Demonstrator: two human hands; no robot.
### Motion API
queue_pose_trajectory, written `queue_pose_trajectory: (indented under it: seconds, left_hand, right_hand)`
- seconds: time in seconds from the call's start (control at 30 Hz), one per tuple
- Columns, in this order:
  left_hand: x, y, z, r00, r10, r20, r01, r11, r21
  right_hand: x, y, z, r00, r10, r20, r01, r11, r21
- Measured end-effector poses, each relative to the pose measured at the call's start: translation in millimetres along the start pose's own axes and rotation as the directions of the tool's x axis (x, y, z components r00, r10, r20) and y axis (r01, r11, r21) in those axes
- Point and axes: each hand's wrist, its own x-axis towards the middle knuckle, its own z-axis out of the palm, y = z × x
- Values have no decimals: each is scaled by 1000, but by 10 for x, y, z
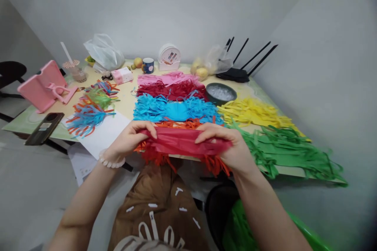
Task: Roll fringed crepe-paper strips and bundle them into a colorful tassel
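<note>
At the left end of the table (126, 96): pink tablet-shaped stand (41, 88), then a blue-and-orange fringed paper tassel (85, 117). Left hand (128, 140) grips one end of a folded red tissue-paper strip (176, 141), spread between both hands near the front edge. Right hand (240, 153) clasps the other end. Farther right: green fringed paper (288, 149), overhanging the edge.

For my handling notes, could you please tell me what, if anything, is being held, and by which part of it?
A thin red sheet: the left hand holds it at its left end, the right hand toward its right end.
</note>
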Motion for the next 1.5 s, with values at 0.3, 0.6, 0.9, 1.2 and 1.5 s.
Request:
queue_pose_trajectory:
  seconds: [0.3,0.6,0.9,1.2,1.5]
  left_hand:
    - [165,311,-142,949,-52,311,1,987,162]
    - [410,462,16,906,-93,413,-165,821,546]
    - [410,607,122,926,-60,372,-264,600,755]
    - [27,420,-89,987,-3,158,-155,182,971]
    - [304,419,247,942,75,327,-249,811,529]
  right_hand:
    - [72,-153,-117,954,-198,224,257,925,-280]
    - [230,-127,-319,942,-82,324,172,951,-258]
    - [481,-302,-425,877,119,466,128,876,-465]
    - [471,-324,-35,913,249,322,191,436,-880]
    - [412,-438,-64,866,198,459,209,691,-692]
